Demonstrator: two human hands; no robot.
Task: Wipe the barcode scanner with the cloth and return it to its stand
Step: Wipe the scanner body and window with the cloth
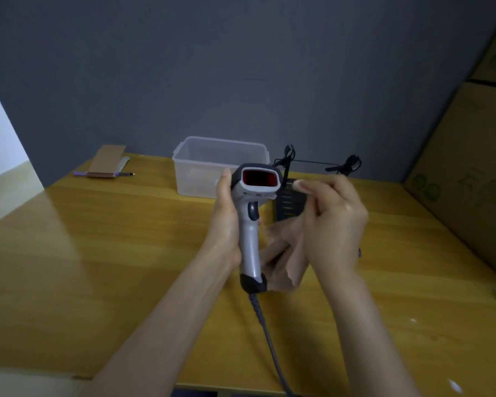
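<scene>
The barcode scanner (251,224) is being held upright above the middle of the wooden table (98,267), its red scan window facing the camera and its grey cable (269,339) trailing down toward the near edge. The left hand (226,222) is grasping the scanner's grey handle from the left side, fingers wrapping round behind it and the thumb lying up along the head. Just right of the handle, a beige cloth (287,253) is hanging beside the scanner, and the right hand (332,222) is gripping it, fingers curled over the fabric with the fingertips pointing left toward the scanner's head. Behind the hands, the black stand (291,202) is sitting on the table, partly hidden, with thin black wire arms rising at the far side. Left of it, a clear plastic tub (206,167) is resting against the grey wall. Farther left, a brown notebook (106,161) and a pen (125,174) are lying near the far edge. Cardboard boxes (470,167) are stacked along the right.
</scene>
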